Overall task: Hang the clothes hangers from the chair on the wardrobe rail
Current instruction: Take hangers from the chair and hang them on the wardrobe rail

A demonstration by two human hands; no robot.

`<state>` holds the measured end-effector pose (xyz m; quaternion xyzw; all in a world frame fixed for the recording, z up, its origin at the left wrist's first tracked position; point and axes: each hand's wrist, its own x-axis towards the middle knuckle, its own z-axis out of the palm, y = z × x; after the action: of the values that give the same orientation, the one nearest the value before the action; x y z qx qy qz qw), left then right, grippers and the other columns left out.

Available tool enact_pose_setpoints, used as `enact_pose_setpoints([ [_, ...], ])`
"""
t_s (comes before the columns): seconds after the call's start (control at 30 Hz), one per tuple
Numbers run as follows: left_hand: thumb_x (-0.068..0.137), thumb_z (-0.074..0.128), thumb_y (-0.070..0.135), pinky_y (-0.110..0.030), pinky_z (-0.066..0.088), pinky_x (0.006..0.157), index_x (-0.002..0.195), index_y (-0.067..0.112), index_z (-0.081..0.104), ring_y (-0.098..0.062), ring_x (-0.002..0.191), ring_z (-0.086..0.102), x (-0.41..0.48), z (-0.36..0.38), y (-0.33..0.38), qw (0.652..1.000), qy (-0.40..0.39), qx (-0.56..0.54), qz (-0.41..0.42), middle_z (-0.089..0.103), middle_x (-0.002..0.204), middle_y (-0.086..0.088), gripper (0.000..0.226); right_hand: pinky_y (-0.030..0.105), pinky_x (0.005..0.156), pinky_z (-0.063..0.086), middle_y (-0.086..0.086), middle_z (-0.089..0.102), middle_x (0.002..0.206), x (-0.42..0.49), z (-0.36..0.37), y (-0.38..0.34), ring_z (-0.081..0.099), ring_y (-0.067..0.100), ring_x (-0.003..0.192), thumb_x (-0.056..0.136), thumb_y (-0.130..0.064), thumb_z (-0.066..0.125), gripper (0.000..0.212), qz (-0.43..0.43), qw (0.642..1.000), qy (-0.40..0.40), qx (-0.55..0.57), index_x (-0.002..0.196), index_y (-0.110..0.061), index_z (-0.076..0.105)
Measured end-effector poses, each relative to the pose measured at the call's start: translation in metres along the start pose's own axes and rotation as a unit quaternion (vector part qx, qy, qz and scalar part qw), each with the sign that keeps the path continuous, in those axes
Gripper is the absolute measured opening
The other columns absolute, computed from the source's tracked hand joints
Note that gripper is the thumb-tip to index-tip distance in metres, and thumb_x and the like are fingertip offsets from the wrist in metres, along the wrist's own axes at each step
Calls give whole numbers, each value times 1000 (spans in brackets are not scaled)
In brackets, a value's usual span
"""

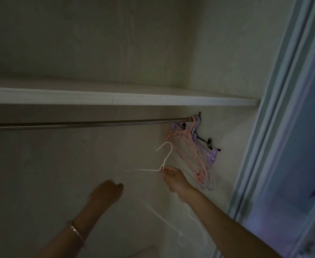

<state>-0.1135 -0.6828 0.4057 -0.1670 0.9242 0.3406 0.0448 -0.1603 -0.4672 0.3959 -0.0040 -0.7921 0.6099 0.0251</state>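
Head view, right hand [173, 178] pinching white hanger [165, 156] under rail [78, 124], pink hangers [188, 138] beside, left hand [108, 192] blurred, grip unclear

Shelf edge [115, 99]: I am reading no text here.
Hangers [186, 136]: I am making out no labels or numbers.

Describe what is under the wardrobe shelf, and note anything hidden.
A metal rail runs under the shelf, with pink and purple hangers bunched at its right end. Below, the right hand holds a white hanger. The bunch overlaps, hiding its count and the wall behind.
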Motion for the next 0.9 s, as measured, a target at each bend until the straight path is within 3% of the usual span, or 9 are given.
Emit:
enact_pose_setpoints([
  [0.03,95,42,35,-39,46,94,122,2,53,-35,110,56,3,-5,12,988,118,45,85,56,122,-20,44,16,42,26,-5,41,56,3,-8,-7,33,4,46,96,-19,54,17,-50,998,15,-41,80,-16,59],
  [0.1,82,46,26,-47,43,96,118,0,55,-41,113,51,9,-21,42,909,319,93,253,54,122,-25,46,21,51,27,-9,42,56,11,-22,-19,35,3,51,96,-16,52,17,-120,986,29,-115,81,-15,59],
  [0.17,75,49,24,-50,21,111,138,5,44,-39,132,38,19,-41,66,828,423,181,322,41,143,-23,67,24,53,29,-7,46,60,20,-32,-37,39,5,54,97,-16,50,20,-152,972,48,-174,80,-15,59],
  [0.27,85,50,38,-54,-9,116,153,19,11,-30,148,3,37,-57,82,839,402,239,279,9,160,-8,81,29,72,46,8,65,90,45,-42,-67,59,23,81,98,-17,45,23,-182,941,107,-265,101,-7,66],
  [0.33,88,43,47,-59,-9,114,153,24,3,-29,148,-4,50,-53,81,855,378,259,242,0,161,-5,80,34,83,48,12,65,104,66,-44,-79,61,27,96,97,-20,45,26,-170,933,119,-295,109,-7,64],
  [0.4,90,37,52,-62,-7,112,153,27,0,-28,148,-7,60,-45,75,871,358,262,208,-4,161,-2,77,33,82,47,13,65,107,87,-41,-84,62,29,101,95,-16,46,23,-155,925,118,-326,104,-5,64],
  [0.6,80,62,43,-68,-7,106,150,27,24,-28,146,15,75,-36,58,846,408,257,225,21,158,-5,81,34,88,47,15,60,125,127,-34,-69,57,31,114,97,-16,42,31,-76,918,122,-370,124,-7,55],
  [0.73,77,66,40,-71,-1,105,150,25,27,-29,146,15,79,-31,57,841,419,255,225,23,157,-6,83,44,93,52,13,58,129,141,-41,-57,60,32,111,93,-15,52,46,-12,937,133,-323,138,-9,43],
  [0.9,75,70,37,-71,4,104,149,24,28,-30,145,17,82,-27,58,832,444,247,222,25,156,-7,86,47,98,48,13,51,134,145,-57,-39,53,34,119,92,-19,44,46,-38,955,120,-268,138,-13,42],
])
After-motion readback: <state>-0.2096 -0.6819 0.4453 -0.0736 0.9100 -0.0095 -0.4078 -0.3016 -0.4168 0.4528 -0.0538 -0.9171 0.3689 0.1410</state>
